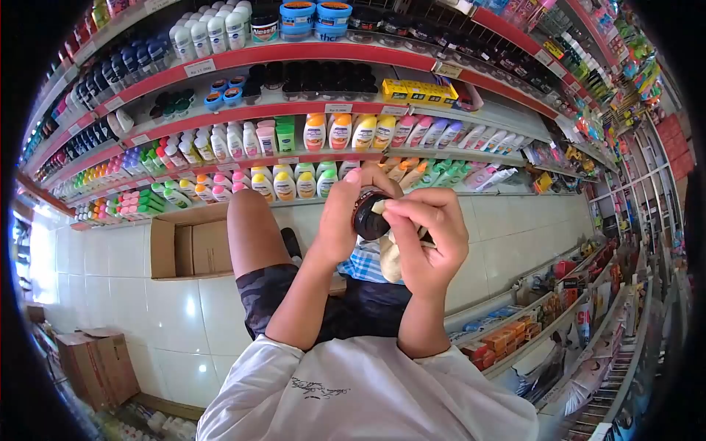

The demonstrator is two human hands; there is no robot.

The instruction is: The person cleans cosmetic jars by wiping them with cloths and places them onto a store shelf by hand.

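Observation:
My left hand is wrapped round a small dark round jar, its flat black end turned toward me. My right hand is closed in a pinch against the jar's face. A small pale bit of cloth shows at those fingertips. More of the cream-coloured cloth hangs below the right palm. Beneath both hands, a blue-and-white checked cloth lies over my lap. Whether the pale bit and the hanging cloth are one piece is hidden by the fingers.
Ahead stand shelves with red edges, full of lotion bottles, jars and yellow boxes. An open cardboard box sits on the tiled floor left of my knee. Another carton is at lower left. Low racks line the right.

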